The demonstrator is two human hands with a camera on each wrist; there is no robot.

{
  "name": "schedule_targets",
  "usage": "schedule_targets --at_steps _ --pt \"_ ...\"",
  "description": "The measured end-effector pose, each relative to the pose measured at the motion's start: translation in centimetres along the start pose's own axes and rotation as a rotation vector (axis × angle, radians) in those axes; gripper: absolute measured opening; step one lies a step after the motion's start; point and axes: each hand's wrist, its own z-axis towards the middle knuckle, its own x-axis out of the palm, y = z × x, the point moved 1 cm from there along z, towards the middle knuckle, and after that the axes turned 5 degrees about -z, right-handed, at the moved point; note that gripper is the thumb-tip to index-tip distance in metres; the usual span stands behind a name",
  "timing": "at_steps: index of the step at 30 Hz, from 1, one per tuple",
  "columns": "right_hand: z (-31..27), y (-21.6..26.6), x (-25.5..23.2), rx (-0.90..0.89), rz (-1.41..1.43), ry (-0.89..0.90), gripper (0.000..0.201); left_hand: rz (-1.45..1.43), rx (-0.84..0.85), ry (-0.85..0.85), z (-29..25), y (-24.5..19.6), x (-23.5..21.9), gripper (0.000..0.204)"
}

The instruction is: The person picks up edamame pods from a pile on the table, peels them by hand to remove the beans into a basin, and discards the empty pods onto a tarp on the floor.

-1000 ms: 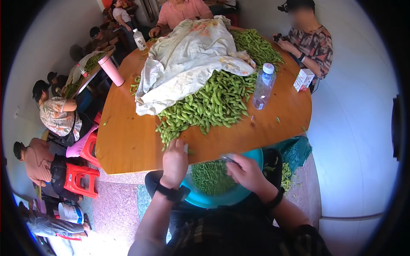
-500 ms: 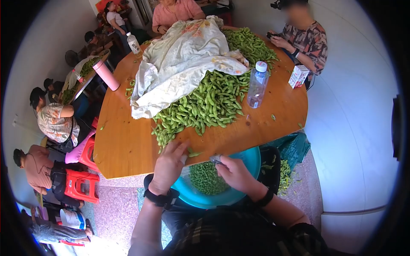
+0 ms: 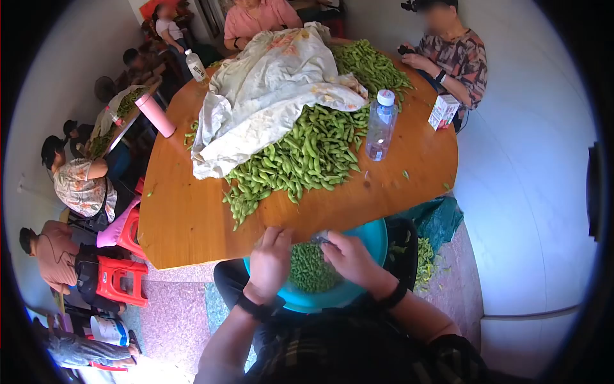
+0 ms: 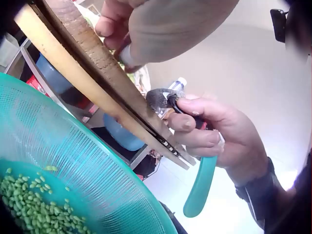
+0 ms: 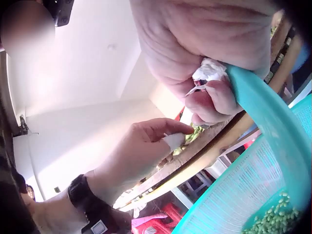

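Observation:
My left hand (image 3: 270, 261) is at the table's near edge, fingers bent over the wood, with a white wrap on one finger (image 5: 174, 141). I cannot tell whether its fingertips pinch a pod. Just to its right, my right hand (image 3: 353, 259) grips a hand tool with a teal handle (image 4: 201, 187) and a dark grey rounded head (image 4: 160, 99). White wrapping (image 5: 210, 70) shows between the right fingers. Below both hands sits a teal mesh basket (image 3: 377, 249) holding shelled green beans (image 4: 36, 202). Beyond them, green soybean pods (image 3: 297, 160) lie heaped on the wooden table (image 3: 185, 224).
A stained white cloth (image 3: 268, 83) covers much of the heap. A clear bottle (image 3: 382, 128), a carton (image 3: 443, 112) and a pink flask (image 3: 155, 116) stand around it. Two people sit across the table. Red stools (image 3: 121, 280) are at left, a green sack (image 3: 438, 221) at right.
My left hand has drawn back from the edge of the pod heap and come closer to the right hand. The right hand still grips the tool over the basket. The view has shifted slightly.

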Motion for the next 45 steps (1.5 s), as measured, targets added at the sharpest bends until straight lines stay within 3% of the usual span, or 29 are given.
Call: schedule_targets --at_steps 3,4,5,7,8,10,13,14,17,20,24,26,27,29,31,33,37,41,43,45 --pt "-1.3 -0.1 -1.2 0.043 0.018 -0.057 0.013 -0.193 0.077 0.103 -1.9 -2.1 0.7 0.033" --pt "-1.5 0.0 -2.1 0.041 0.009 -0.089 0.013 -0.239 0.033 0.051 -2.3 -2.4 1.2 0.014" --pt "-1.7 0.0 -3.5 0.058 0.009 -0.085 0.013 -0.248 0.023 0.062 -3.1 -2.3 2.4 0.014" --pt "-2.7 -0.5 -6.5 0.299 0.013 -0.138 0.015 -0.393 -0.117 0.631 -5.5 -0.6 7.2 0.013" --pt "-3.6 -0.9 -6.9 0.316 0.012 -0.140 0.015 -0.403 -0.119 0.644 -6.4 0.4 9.6 0.013" --pt "-4.7 -1.5 -7.8 0.444 0.173 -0.194 0.016 -0.324 -0.263 0.841 -7.4 2.8 14.8 0.019" --pt "-7.0 -2.4 -8.0 0.498 0.136 -0.186 0.017 -0.203 -0.125 0.963 -7.8 3.1 19.4 0.017" --pt "-7.6 -2.5 -8.0 0.500 0.121 -0.181 0.016 -0.158 -0.186 1.043 -7.8 2.9 20.6 0.017" --pt "-8.8 -2.4 -8.2 0.507 0.061 -0.176 0.019 -0.149 -0.157 0.936 -8.5 2.6 22.8 0.019" --pt "-9.3 -2.6 -8.2 0.474 0.027 -0.169 0.019 -0.152 -0.109 0.980 -8.9 2.9 23.6 0.026" --pt "-9.1 -3.3 -7.3 0.459 0.017 -0.082 0.018 -0.171 -0.036 1.006 -6.8 1.7 20.2 0.024" --pt "-8.8 -3.3 -6.6 0.440 0.040 -0.034 0.017 -0.633 -0.680 1.142 -4.1 -0.7 15.5 0.028" --pt "-8.5 -3.2 -6.3 0.447 0.047 0.007 0.016 -0.626 -0.684 1.137 -3.8 -1.5 13.9 0.028" --pt "-7.8 -2.7 -5.6 0.444 0.061 0.052 0.015 -0.838 -0.574 0.745 -3.1 -2.8 10.5 0.033" --pt "-6.9 -1.6 -4.9 0.432 0.144 0.094 0.015 -0.798 -0.528 0.692 -2.1 -3.8 7.5 0.037" --pt "-6.0 -0.6 -4.2 0.414 0.165 0.133 0.016 -0.690 -0.301 0.400 -1.8 -4.6 5.8 0.042" --pt "-4.8 1.4 -3.2 0.283 0.164 0.142 0.020 -0.597 -0.240 0.222 -1.8 -5.1 3.9 0.047" --pt "-4.4 2.2 -2.4 0.260 0.153 0.147 0.019 -0.529 -0.183 0.150 -2.6 -5.1 3.5 0.046" --pt "-4.5 1.2 -1.5 0.112 0.052 0.084 0.014 -0.513 -0.212 0.127 -2.6 -5.4 3.2 0.045" --pt "-4.6 1.8 -1.1 0.111 0.074 0.045 0.010 -0.506 -0.214 0.106 -2.4 -5.7 3.0 0.043"
